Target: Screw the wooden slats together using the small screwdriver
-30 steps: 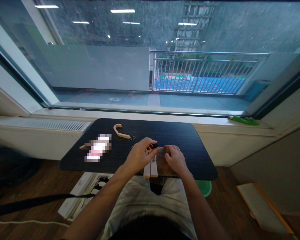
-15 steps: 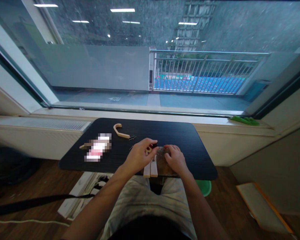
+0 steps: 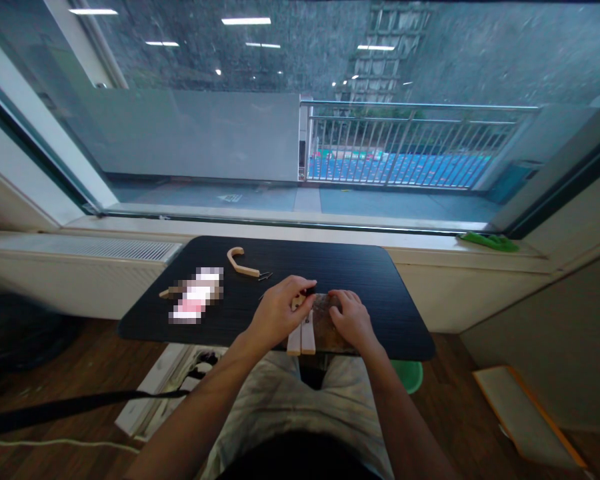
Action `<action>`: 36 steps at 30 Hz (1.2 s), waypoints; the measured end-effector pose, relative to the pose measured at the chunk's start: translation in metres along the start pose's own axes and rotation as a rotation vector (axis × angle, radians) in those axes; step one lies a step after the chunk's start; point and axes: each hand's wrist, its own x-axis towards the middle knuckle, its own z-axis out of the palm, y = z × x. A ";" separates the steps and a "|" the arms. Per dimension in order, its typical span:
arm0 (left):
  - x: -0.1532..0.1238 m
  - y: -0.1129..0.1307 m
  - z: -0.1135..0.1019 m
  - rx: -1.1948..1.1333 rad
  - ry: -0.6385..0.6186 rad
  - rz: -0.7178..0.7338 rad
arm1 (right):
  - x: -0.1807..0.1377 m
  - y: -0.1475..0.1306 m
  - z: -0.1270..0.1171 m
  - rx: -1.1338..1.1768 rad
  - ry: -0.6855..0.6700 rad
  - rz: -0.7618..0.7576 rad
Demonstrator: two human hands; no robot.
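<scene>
My left hand is closed in a pinch over a small dark piece, too small to name. Beneath its fingers is a light wooden part with holes, mostly hidden. Two pale wooden strips extend toward me from under that hand, side by side. A worn brown board lies by the table's near edge, beside and partly under the strips. My right hand grips its right side, fingers bent over the far edge.
On the black table lie a hook-shaped wooden piece, thin metal pins and a blurred-out item at left. Beyond are a window sill with a green cloth and a radiator. A green bin stands below.
</scene>
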 end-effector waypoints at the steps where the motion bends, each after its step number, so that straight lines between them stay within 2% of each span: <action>1: -0.001 0.000 0.000 0.004 0.002 -0.018 | 0.000 0.000 0.000 -0.002 -0.001 0.001; 11: 0.000 0.004 -0.001 0.021 -0.042 -0.106 | 0.000 -0.001 -0.001 -0.009 -0.009 0.006; 18: -0.001 0.004 -0.001 0.090 -0.052 -0.093 | 0.000 -0.002 -0.003 0.004 -0.012 0.006; 36: 0.000 0.002 0.000 0.041 -0.065 -0.041 | 0.000 -0.001 -0.002 -0.024 -0.014 0.003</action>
